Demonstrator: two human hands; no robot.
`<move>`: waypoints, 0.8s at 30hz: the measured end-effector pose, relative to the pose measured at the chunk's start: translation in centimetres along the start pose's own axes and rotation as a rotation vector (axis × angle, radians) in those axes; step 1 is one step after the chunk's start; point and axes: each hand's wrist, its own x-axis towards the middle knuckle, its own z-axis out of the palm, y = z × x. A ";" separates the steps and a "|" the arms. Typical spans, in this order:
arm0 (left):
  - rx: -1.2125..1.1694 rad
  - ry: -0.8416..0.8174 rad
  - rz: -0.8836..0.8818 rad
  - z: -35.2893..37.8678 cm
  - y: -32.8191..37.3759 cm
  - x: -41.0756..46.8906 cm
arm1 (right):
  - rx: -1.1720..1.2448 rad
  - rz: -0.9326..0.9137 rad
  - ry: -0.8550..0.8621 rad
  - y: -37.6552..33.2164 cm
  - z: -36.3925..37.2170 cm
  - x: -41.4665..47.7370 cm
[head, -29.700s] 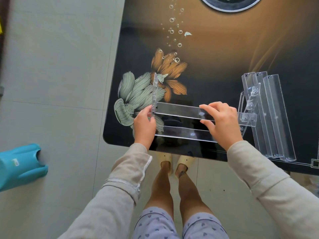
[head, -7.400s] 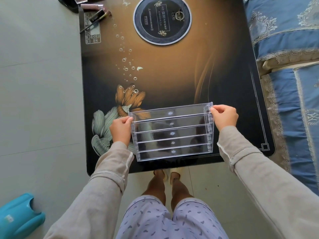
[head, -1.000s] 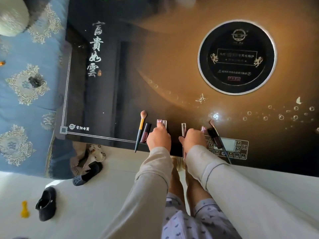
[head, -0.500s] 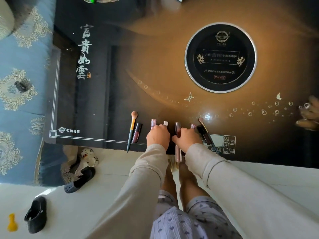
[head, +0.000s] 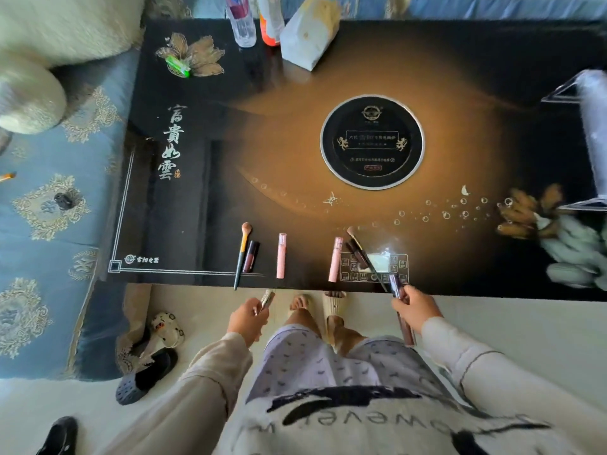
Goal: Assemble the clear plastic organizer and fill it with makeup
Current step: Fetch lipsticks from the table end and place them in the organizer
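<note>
My left hand [head: 247, 318] is off the table's near edge, closed on a small makeup tube [head: 266, 299]. My right hand [head: 414, 309] grips a long dark makeup tube [head: 401, 310], also just off the edge. On the table near the front lie a makeup brush [head: 242, 251], a dark lip tube [head: 251, 256], two pink tubes [head: 281, 255] [head: 335, 259] and a dark brush with another dark tube [head: 361, 254] over the control panel. The clear plastic organizer [head: 594, 139] stands at the far right edge, blurred and partly cut off.
The black glass table [head: 295, 126] carries a round cooktop disc [head: 372, 142], bottles [head: 243, 21], a white bag [head: 308, 31] and a green lighter [head: 178, 66] at the back. A blue sofa [head: 59, 224] flanks the left. Shoes [head: 147, 372] lie on the floor.
Both hands have lifted off the table and drawn back past its near edge, each with a makeup tube in it. The view has widened and the organizer has come in at the right.
</note>
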 end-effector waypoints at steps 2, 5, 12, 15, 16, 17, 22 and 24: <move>0.033 -0.036 -0.023 -0.1 -1.5 -0.5 | 0.046 0.050 0.049 1.6 -0.1 -0.9; 0.091 -0.046 -0.039 -0.7 -2.5 -0.8 | 0.132 0.114 0.106 3.8 0.3 -2.3; 0.336 -0.118 0.075 -2.5 0.8 0.6 | 0.399 0.320 0.145 8.3 5.0 -7.2; 0.430 -0.141 0.134 -1.9 3.0 1.6 | 0.482 0.397 0.157 10.0 8.1 -9.1; 0.445 -0.151 0.155 -1.6 3.9 1.8 | 0.518 0.426 0.169 10.5 9.1 -9.6; 0.467 -0.163 0.180 -1.0 4.8 1.9 | 0.557 0.456 0.176 11.0 9.9 -10.3; 0.558 -0.223 0.322 3.3 9.5 0.9 | 0.637 0.600 0.149 14.1 13.5 -13.4; 0.629 -0.276 0.371 5.7 11.5 0.1 | 0.700 0.650 0.151 15.3 14.3 -14.4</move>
